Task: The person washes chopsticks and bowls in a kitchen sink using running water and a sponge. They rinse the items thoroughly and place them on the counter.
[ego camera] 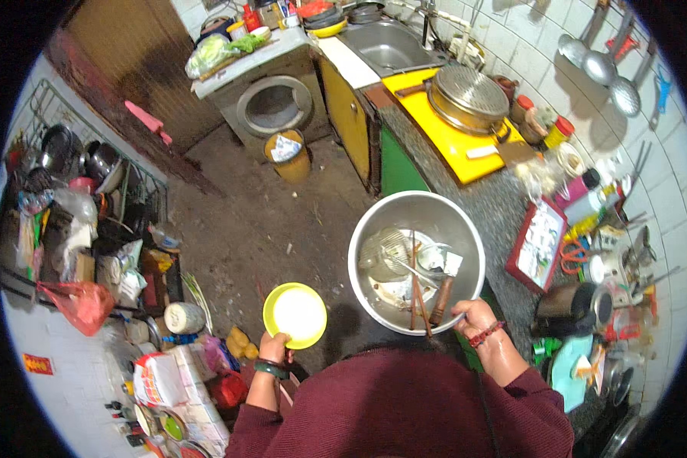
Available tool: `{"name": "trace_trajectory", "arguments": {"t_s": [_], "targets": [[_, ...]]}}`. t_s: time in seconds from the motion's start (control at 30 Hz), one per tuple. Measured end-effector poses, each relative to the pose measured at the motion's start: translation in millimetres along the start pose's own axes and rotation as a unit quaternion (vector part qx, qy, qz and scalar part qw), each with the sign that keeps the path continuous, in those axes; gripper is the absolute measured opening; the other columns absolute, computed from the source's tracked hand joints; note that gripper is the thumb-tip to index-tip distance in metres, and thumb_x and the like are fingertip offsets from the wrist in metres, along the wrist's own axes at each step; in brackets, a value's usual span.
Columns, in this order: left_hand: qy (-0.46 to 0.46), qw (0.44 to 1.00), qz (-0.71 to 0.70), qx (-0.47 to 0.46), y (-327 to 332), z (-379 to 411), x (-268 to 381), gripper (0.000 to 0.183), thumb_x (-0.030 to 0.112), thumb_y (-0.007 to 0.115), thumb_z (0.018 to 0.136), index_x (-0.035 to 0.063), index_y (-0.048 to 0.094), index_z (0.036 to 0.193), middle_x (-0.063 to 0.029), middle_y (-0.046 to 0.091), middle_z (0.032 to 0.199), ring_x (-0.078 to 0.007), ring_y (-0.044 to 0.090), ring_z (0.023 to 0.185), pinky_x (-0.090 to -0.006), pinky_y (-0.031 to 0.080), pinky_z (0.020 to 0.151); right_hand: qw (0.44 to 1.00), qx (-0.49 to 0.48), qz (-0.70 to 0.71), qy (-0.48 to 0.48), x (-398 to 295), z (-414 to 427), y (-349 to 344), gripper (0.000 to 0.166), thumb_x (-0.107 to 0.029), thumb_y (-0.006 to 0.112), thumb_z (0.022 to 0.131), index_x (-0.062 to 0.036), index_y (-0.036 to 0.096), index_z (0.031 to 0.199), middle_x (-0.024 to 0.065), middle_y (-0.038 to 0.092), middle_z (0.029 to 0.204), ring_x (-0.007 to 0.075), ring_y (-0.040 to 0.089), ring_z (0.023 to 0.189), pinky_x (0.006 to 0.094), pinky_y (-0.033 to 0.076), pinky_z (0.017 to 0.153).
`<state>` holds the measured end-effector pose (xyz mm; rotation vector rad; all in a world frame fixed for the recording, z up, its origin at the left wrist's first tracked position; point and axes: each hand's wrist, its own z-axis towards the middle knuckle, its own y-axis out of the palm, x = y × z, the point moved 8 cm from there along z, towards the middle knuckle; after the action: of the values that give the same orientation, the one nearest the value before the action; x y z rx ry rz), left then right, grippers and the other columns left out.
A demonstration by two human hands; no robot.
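My left hand grips the rim of a yellow bowl with a bright white inside; glare hides whether it holds anything. My right hand is closed on the rim side of a large stainless steel pot, beside the counter edge. Inside the pot lie brown chopsticks, a turned wooden handle, a clear ridged dish, and a small glass bowl. Some whitish ware under them is partly covered.
To my right runs a granite counter with a lidded steel pan on a yellow board and a red-framed tray. Ahead are a sink, a washing machine and a waste bin. Crowded shelves stand left.
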<state>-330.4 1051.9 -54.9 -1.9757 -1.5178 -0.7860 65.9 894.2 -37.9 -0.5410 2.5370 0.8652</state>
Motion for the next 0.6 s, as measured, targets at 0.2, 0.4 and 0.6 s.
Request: {"name": "trace_trajectory", "arguments": {"t_s": [0.2,0.4,0.6], "targets": [[0.014,0.993,-0.069,0.098,-34.7,46.5,97.7,0.016,0.008,0.046,0.068,-0.0052,0.048,0.078,-0.0094,0.047,0.05,-0.0191,0.042,0.032,-0.0313,0.034,0.03,0.988,-0.153,0.022,0.015,-55.2,123.5,137.8,0.046,0.011,0.047,0.061,0.0026,0.048,0.107,0.0149,0.057,0.093,0.0319,0.058,0.082,0.0457,0.05,0.07],[0.023,0.997,-0.026,0.075,-44.9,144.2,197.4,0.021,0.009,0.048,0.068,-0.0032,0.049,0.085,-0.0095,0.05,0.056,-0.0175,0.042,0.034,-0.0285,0.033,0.031,0.995,-0.092,0.028,0.002,-115.5,242.0,228.4,0.038,0.013,0.045,0.068,0.0051,0.047,0.105,0.0179,0.054,0.095,0.0343,0.056,0.083,0.0519,0.049,0.073],[0.051,0.998,0.01,0.019,-22.2,260.5,321.4,0.014,0.008,0.047,0.07,-0.0048,0.05,0.075,-0.0089,0.049,0.051,-0.0153,0.041,0.032,-0.0268,0.032,0.029,0.998,-0.013,0.045,-0.036,-179.9,309.1,298.6,0.04,0.013,0.044,0.067,0.0069,0.042,0.106,0.0189,0.054,0.092,0.0369,0.058,0.081,0.0499,0.05,0.072]]}}
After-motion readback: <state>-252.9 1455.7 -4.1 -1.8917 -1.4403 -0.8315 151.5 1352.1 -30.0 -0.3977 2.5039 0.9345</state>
